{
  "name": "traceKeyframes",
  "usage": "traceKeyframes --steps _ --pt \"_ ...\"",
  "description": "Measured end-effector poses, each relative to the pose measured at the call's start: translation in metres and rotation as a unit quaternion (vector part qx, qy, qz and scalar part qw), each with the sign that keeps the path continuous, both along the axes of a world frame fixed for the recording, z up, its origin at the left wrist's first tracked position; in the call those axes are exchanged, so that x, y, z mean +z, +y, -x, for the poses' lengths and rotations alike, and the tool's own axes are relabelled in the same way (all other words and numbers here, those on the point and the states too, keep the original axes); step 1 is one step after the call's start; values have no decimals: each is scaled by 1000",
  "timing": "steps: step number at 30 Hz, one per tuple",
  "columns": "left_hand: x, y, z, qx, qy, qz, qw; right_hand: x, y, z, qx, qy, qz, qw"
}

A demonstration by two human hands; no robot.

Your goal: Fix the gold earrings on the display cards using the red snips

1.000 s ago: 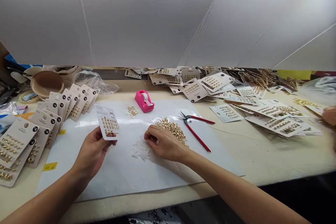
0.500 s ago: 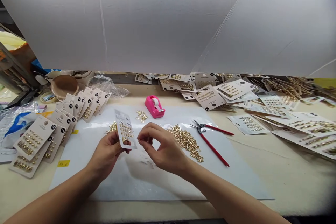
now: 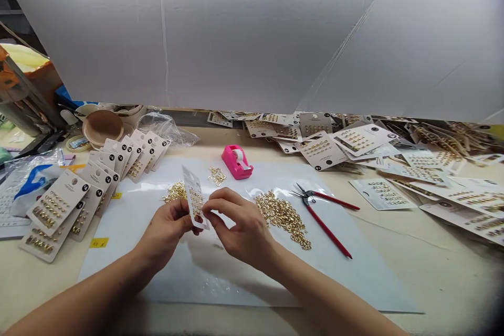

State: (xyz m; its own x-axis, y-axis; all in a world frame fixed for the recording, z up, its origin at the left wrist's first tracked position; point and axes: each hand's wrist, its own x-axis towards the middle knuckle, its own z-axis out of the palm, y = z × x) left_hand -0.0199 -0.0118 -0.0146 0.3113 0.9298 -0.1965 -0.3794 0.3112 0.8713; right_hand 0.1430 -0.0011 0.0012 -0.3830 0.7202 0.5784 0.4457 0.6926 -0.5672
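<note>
My left hand [image 3: 169, 228] grips an earring card [image 3: 191, 197] by its lower end, holding it upright and turned nearly edge-on. Rows of small gold pieces show on its face. My right hand [image 3: 238, 223] is pinched at the card's right edge, and its fingertips touch the card. Whatever sits between those fingertips is too small to make out. Behind the card lies a small heap of gold hoops [image 3: 176, 191], with a few loose gold hoops [image 3: 216, 175] farther back. Right of my right hand spreads a pile of tiny gold parts [image 3: 284, 216].
Red-handled pliers [image 3: 326, 226] lie open on the white sheet [image 3: 252, 286]. A pink tape dispenser [image 3: 237, 161] stands at the back. Filled earring cards [image 3: 59, 202] fan out at left; more cards [image 3: 362, 139] are heaped at right. A brown bowl [image 3: 103, 128] sits back left.
The view has shifted slightly, moving the scene to the right. The card has turned more edge-on, and my right fingertips have closed the small gap to reach its edge.
</note>
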Motion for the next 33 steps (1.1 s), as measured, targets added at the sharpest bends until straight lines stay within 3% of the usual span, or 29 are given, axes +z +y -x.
traceKeyframes --steps 20,33 --pt "3 0 0 4 18 10 1000 1 0 -1 16 -12 15 1000" --pt "1 0 2 21 93 0 995 1 -1 -1 7 -33 7 999"
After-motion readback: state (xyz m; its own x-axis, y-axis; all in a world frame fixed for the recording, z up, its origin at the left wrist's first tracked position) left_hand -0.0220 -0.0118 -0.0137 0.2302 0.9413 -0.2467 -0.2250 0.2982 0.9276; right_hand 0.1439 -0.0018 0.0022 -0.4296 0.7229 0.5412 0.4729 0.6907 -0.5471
